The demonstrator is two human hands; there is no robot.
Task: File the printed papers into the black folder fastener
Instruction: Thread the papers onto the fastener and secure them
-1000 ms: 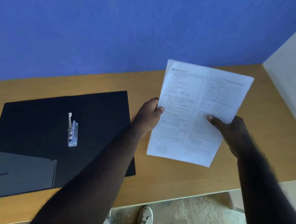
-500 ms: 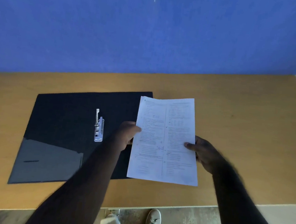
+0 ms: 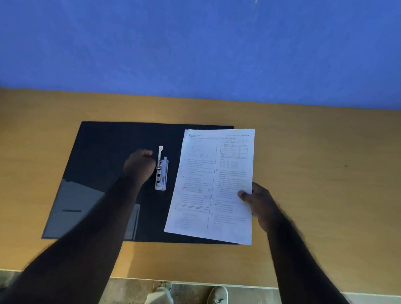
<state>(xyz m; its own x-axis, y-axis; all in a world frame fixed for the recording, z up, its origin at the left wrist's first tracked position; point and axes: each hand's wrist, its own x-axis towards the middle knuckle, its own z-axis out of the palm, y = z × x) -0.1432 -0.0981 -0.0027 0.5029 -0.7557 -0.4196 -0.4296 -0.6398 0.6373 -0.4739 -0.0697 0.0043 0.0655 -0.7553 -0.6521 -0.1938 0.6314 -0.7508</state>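
Observation:
The black folder lies open and flat on the wooden table. Its metal fastener sits near the folder's middle, with a thin lever sticking up at its far end. My left hand is right beside the fastener on its left, fingers curled at the mechanism; whether it grips the lever is hidden. My right hand pinches the right edge of the printed papers, which rest over the folder's right part, just right of the fastener.
A blue wall rises behind the table. The table's near edge runs across the bottom, with my shoes on the floor below it. A glossy inner pocket covers the folder's lower left.
My left hand has let go of the papers and moved left to the fastener. The papers came down from the air onto the folder's right side, held by the right hand alone.

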